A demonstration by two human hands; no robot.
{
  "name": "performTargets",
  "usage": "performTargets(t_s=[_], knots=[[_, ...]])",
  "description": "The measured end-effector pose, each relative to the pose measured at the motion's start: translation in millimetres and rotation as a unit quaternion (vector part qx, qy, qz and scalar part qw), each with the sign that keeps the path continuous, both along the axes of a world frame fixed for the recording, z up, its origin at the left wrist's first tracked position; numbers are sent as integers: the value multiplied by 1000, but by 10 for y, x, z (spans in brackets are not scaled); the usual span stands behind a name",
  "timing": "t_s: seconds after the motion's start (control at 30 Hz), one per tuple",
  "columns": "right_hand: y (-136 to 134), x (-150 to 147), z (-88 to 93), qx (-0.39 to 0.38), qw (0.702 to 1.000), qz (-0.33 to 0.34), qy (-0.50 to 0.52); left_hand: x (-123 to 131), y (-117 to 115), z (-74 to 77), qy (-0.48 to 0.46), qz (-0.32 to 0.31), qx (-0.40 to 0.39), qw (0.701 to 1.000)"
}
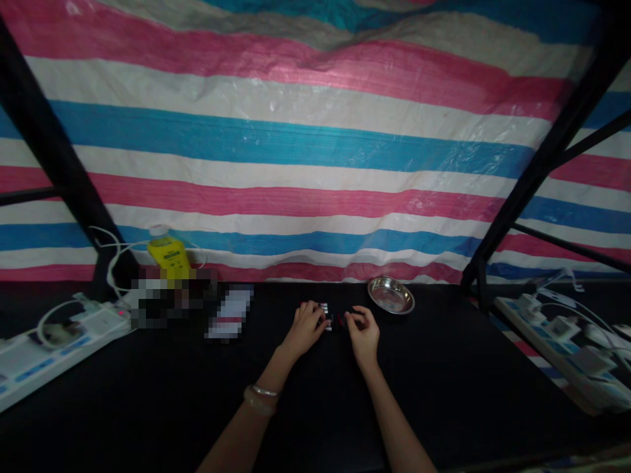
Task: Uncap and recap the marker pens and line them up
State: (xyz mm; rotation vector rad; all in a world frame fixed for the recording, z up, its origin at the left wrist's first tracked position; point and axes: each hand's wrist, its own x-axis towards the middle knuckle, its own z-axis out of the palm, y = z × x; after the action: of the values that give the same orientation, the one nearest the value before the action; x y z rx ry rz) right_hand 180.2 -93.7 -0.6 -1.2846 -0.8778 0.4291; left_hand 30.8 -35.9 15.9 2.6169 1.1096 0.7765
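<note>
My left hand (pixel 306 325) and my right hand (pixel 363 328) rest close together on the black table (pixel 444 381), fingers curled. Between them lies a small dark object with red and pale parts (pixel 334 320); both hands pinch at it from either side. It is too small and dim to name. A pale bangle (pixel 261 397) sits on my left wrist.
A shiny metal dish (pixel 391 295) stands just right of my hands. A yellow bottle (pixel 168 257) and blurred items lie at the back left. White power strips with cables lie at far left (pixel 54 338) and far right (pixel 566 341). A striped tarp hangs behind, with black frame bars.
</note>
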Motion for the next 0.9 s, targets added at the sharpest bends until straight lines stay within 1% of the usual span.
performTargets(t_s=[0.27, 0.43, 0.53, 0.67, 0.73, 0.83, 0.9], knots=[[-16, -26, 25, -5, 1000, -4, -13, 53, -50, 57, 47, 8, -8, 999], [-41, -47, 68, -4, 1000, -8, -17, 62, -49, 94, 55, 11, 25, 998], [-55, -53, 86, 0, 1000, 2, -15, 77, -58, 133, 37, 14, 47, 998], [-66, -82, 109, 32, 999, 21, 20, 89, -91, 142, -22, 32, 3, 999], [-67, -106, 123, 50, 998, 26, 40, 89, -108, 130, -32, 27, -3, 999], [-60, -134, 139, 67, 994, 46, 69, 101, -125, 121, -16, -5, 43, 999], [-51, -140, 143, 64, 992, 66, 83, 122, -132, 122, -5, -25, 75, 997]])
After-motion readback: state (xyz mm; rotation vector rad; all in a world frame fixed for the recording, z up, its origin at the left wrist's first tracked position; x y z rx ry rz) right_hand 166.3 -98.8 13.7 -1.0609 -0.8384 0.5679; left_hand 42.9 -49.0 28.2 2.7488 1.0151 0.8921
